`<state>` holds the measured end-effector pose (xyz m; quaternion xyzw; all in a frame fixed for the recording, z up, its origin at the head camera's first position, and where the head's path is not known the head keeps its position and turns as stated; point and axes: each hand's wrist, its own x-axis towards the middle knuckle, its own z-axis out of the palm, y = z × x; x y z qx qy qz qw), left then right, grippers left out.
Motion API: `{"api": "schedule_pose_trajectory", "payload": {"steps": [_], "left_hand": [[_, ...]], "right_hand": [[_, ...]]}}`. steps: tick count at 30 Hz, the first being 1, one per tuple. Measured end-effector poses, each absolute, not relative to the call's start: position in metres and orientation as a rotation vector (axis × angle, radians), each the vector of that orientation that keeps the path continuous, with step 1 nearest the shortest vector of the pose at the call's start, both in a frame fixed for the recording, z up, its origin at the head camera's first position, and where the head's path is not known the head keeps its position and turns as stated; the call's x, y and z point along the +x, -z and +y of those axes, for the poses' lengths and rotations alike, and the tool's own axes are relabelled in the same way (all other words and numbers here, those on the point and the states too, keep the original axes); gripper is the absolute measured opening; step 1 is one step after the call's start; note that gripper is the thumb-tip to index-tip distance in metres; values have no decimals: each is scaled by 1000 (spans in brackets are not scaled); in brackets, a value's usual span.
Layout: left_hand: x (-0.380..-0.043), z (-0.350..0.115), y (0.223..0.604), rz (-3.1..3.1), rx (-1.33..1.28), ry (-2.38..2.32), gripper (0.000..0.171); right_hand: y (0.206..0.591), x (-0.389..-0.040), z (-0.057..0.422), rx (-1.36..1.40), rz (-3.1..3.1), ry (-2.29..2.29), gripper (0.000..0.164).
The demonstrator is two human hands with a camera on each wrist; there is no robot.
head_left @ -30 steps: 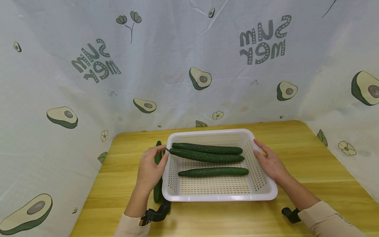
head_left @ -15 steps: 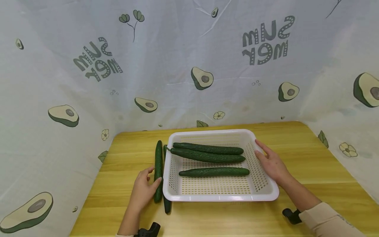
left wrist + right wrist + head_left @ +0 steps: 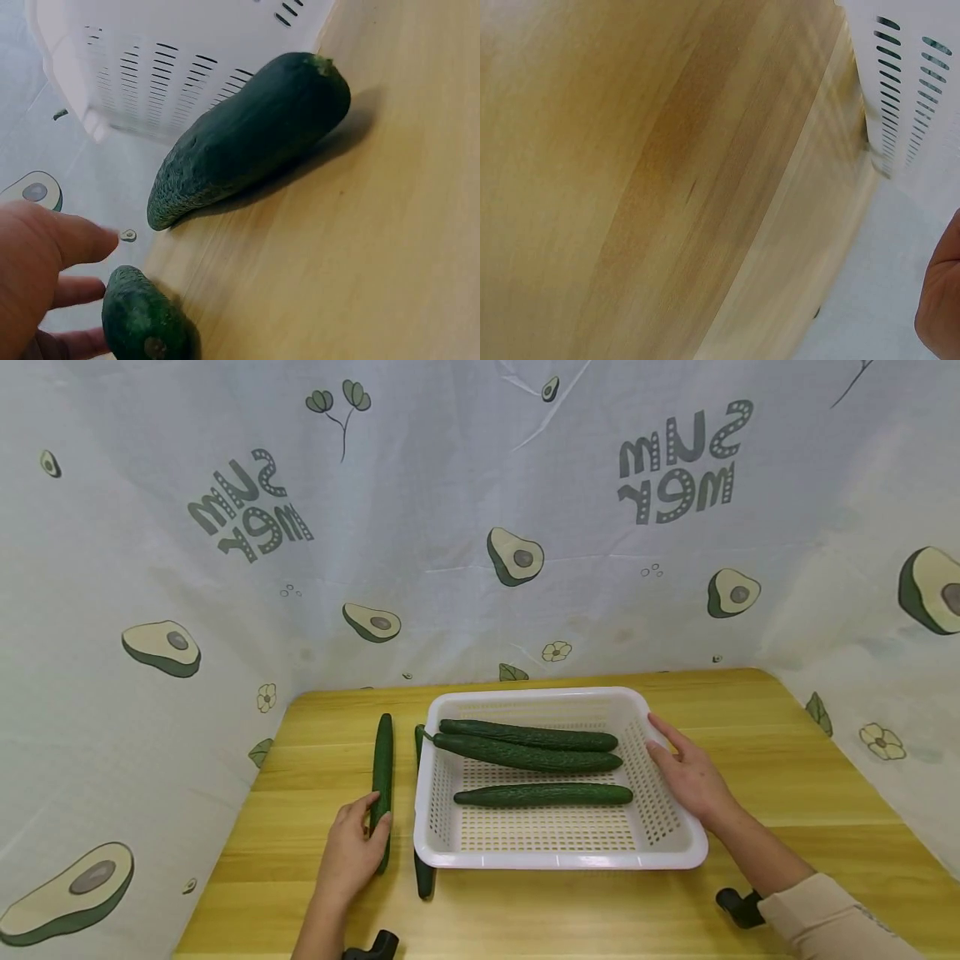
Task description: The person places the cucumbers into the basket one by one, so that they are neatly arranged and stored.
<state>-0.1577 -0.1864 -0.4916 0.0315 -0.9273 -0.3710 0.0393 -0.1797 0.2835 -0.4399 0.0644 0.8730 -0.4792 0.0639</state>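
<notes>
On worktop (image 3: 247, 877), with left hand (image 3: 349, 853) parted around outer cucumber (image 3: 383, 752), right hand (image 3: 692, 783) extended against basket (image 3: 558, 861): expect firm, slick handling; grip mid-length.

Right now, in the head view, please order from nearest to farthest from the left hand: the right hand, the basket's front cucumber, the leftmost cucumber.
1. Leftmost cucumber: at the left hand.
2. Front cucumber: lying inside the basket.
3. Right hand: at the basket's right side.
</notes>
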Motion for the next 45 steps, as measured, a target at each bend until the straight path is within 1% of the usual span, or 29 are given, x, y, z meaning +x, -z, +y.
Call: {"api": "schedule_pose_trajectory", "payload": {"steps": [4, 7, 11, 14, 20, 24, 30, 40, 45], "left_hand": [[-158, -187, 488, -2897, 172, 1045, 64], [-159, -187, 486, -2925, 193, 1016, 67], [-160, -187, 485, -2937, 194, 1008, 64], [-159, -189, 482, -2911, 213, 1105, 60], [-157, -193, 470, -2707, 353, 1617, 56], [-158, -195, 464, -2565, 404, 1790, 55], [-160, -192, 459, -2427, 383, 1868, 50], [-157, -180, 440, -2219, 319, 1947, 51], [-150, -175, 431, -2150, 223, 1931, 50]], "right_hand": [[440, -180, 284, 194, 2641, 1444, 68], [440, -180, 284, 197, 2641, 1447, 68], [440, -180, 285, 208, 2632, 1456, 68], [441, -180, 284, 215, 2634, 1447, 68], [442, -179, 285, 219, 2625, 1455, 69], [442, -179, 285, 215, 2615, 1471, 69], [441, -179, 284, 207, 2623, 1459, 68], [440, -179, 285, 209, 2608, 1481, 68], [440, -178, 284, 203, 2614, 1484, 69]]}}
